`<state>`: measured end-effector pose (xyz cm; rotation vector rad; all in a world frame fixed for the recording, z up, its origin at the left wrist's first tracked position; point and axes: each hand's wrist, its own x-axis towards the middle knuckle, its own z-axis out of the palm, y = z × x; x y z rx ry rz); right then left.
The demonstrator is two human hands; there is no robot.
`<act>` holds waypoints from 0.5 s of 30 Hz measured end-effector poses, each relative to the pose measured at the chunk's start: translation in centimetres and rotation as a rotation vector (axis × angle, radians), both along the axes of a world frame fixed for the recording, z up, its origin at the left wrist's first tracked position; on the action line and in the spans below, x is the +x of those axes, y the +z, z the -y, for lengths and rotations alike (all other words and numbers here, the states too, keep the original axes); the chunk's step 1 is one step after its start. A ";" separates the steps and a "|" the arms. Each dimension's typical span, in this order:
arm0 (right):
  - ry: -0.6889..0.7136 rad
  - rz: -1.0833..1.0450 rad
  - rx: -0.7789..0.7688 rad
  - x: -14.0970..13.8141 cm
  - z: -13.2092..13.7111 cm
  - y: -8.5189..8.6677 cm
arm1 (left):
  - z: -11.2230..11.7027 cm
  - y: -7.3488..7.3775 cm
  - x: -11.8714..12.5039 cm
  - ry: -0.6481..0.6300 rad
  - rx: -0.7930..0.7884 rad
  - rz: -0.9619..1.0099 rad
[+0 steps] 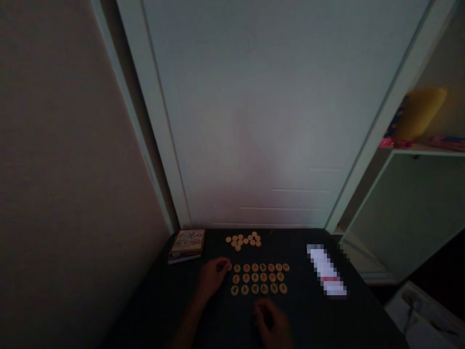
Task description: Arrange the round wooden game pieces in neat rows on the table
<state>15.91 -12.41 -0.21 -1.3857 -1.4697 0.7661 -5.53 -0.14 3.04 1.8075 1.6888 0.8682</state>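
My left hand (pixel 213 278) is closed, thumb and forefinger pinching the edge of a Chinese chess piece (pixel 229 266) at the left end of the farthest row. Beside it, three rows of round Chinese chess pieces (pixel 255 277) lie on the dark table, marked in red or black. My right hand (pixel 272 324) hovers or rests nearer to me, below the closest row and apart from it. Its fingers curl in toward the thumb; whether something small sits in them is too dark to make out. Farther back lies a loose cluster of blank-looking pieces (pixel 240 242).
A stack of books or flat boxes (pixel 187 244) stands at the table's back left. On the right lies a pixelated white strip (pixel 326 269). A white panel (pixel 276 121) rises behind the dark table (pixel 152 300), with a wall at left and a shelf (pixel 428 150) at right.
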 end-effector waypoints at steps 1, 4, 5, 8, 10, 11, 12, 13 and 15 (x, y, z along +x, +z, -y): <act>0.001 0.004 -0.006 0.0 0.0 0.0 | -0.1 -0.1 0.0 0.006 0.005 -0.010; 0.014 0.016 -0.031 0.0 0.1 0.1 | -0.2 -0.6 -0.2 0.023 0.027 -0.034; 0.021 0.019 -0.037 0.0 0.2 0.1 | -0.2 -0.8 -0.3 0.028 0.036 -0.038; 0.025 0.015 -0.042 0.1 0.2 0.2 | -0.2 -1.2 -0.4 0.043 0.063 -0.034; 0.020 0.007 -0.036 0.1 0.2 0.2 | -0.3 -1.2 -0.5 0.050 0.080 -0.023; 0.018 0.003 -0.030 0.0 0.2 0.1 | -0.4 -1.1 -0.5 0.054 0.086 -0.016; 0.016 0.000 -0.025 0.0 0.1 0.1 | -0.6 -1.0 -0.5 0.056 0.091 -0.011; 0.014 -0.003 -0.020 0.0 0.1 0.0 | -0.9 -0.7 -0.4 0.056 0.096 -0.007; 0.000 -0.006 -0.012 0.1 0.1 0.0 | -1.8 -0.2 -0.2 0.052 0.103 -0.009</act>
